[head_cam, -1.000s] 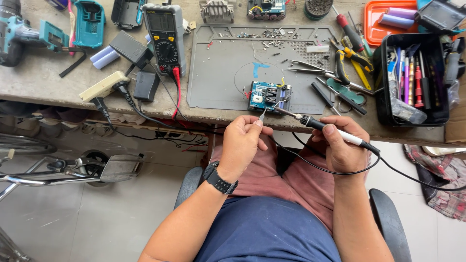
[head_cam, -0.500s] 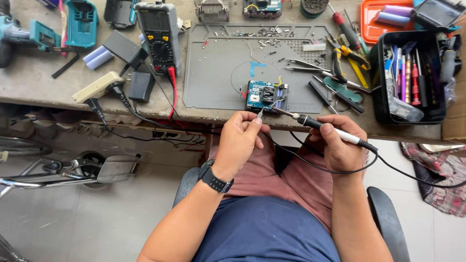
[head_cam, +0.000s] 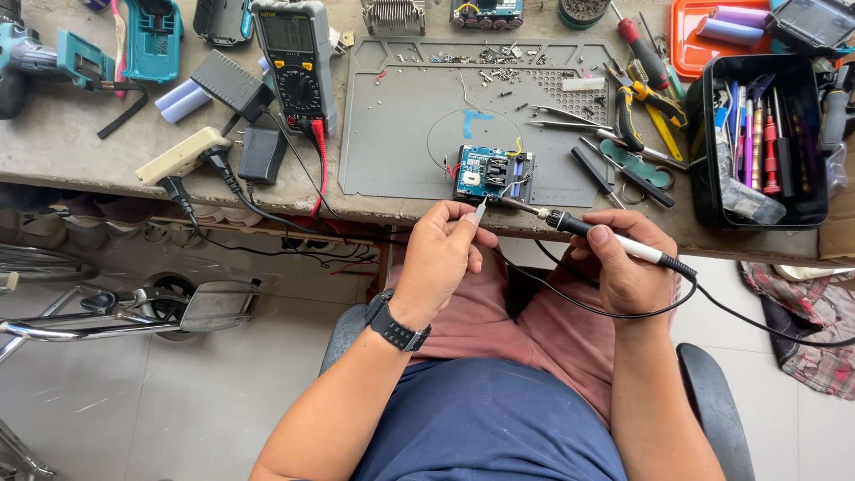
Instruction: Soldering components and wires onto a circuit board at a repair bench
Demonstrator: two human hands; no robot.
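**Holding iron and solder at the board**

Pinching a thin sliver of solder (head_cam: 481, 211) between thumb and forefinger, our left hand (head_cam: 445, 258) sits just off the table (head_cam: 80, 151) edge, its other fingers curled under. Our right hand (head_cam: 628, 267) is closed around the soldering iron (head_cam: 614, 242) like a pen, the tip laid against the near edge of the blue circuit board (head_cam: 492, 174). Against the pictures from a moment ago, both hands have hardly moved; the solder end has come slightly nearer the iron's tip, and the two now meet close beside the board's near right corner. We judge that a joint there is being worked, though we cannot tell whether solder is actually flowing.

The board lies on the grey mat (head_cam: 401, 134), near its front edge, with a loop of thin wire behind it.

Farther out, the black box (head_cam: 708, 134) on the right holds upright screwdrivers and tweezers with red, blue and yellow handles, plus a crumpled clear bag at its near end. Behind it the orange tray (head_cam: 690, 53) carries two lilac cylinders. Pliers (head_cam: 637, 111) lie between mat and box. To the left of the mat stands the multimeter (head_cam: 294, 58), its red lead trailing over the table edge.
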